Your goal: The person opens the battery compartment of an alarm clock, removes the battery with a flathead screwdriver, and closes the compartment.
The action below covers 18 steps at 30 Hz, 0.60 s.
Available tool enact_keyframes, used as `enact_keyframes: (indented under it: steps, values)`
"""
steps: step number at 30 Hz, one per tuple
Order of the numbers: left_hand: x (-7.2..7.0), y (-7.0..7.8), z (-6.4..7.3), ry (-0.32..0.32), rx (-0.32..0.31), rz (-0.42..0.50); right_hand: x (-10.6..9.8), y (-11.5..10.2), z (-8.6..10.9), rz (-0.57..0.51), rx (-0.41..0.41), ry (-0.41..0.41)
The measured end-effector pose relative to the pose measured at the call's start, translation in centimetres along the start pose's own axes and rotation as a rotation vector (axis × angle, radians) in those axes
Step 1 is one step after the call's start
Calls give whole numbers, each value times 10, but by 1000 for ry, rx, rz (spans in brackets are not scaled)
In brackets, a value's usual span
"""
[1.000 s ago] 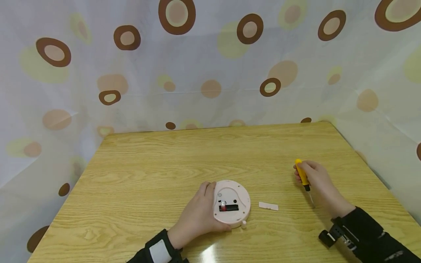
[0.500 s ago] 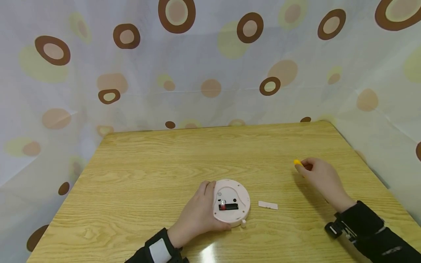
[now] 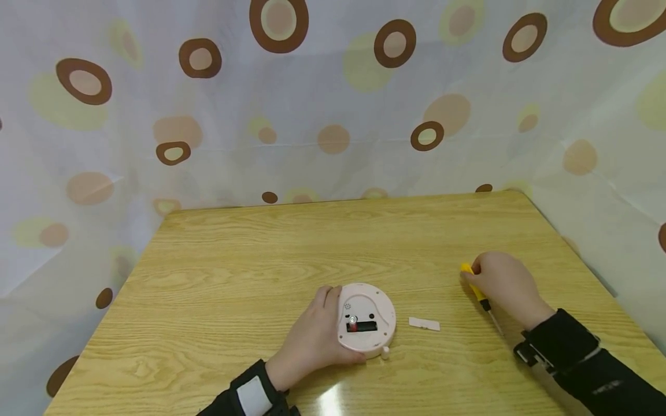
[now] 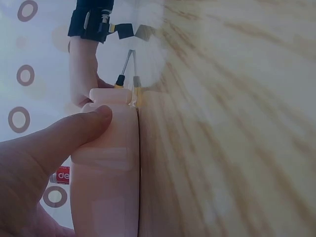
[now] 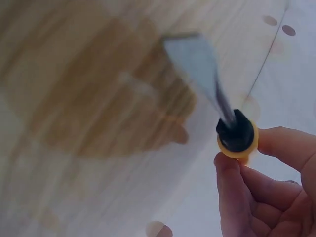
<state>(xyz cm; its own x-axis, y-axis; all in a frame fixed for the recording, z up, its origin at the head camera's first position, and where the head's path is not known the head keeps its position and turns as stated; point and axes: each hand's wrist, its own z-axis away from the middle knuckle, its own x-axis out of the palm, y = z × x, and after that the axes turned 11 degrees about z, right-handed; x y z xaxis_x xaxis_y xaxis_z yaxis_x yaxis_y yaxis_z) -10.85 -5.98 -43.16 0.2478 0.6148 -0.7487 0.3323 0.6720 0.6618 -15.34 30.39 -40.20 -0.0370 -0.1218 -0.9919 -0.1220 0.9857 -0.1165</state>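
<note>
My left hand [image 3: 311, 338] grips a round pale-pink device [image 3: 384, 315] by its left side, thumb along the near edge, on the wooden table. It lies with its back up and its battery slot uncovered. A red battery [image 3: 352, 325] sticks up at the slot's left end; its label partly shows in the left wrist view. To the right, my right hand [image 3: 507, 283] pinches a yellow-handled screwdriver [image 3: 477, 293] between thumb and fingers. Its metal shaft points back towards me, close above the table. In the right wrist view the screwdriver [image 5: 236, 133] shows a flat blade end.
A small pink battery cover [image 3: 424, 324] lies on the table [image 3: 250, 260] between the device and my right hand. A short pink knob [image 3: 385, 353] juts from the device's near edge. A patterned curtain [image 3: 333, 86] hangs behind the table and along its sides.
The screwdriver has swung in my right hand; its shaft, hidden half a second ago, shows again and points towards me. My left hand and the device have stayed in place.
</note>
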Motion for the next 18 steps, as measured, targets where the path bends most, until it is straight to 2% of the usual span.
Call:
enact_keyframes:
  steps: [18]
  values:
    - [1, 1, 0, 5, -3, -1, 7, 7, -6, 38, -8, -35]
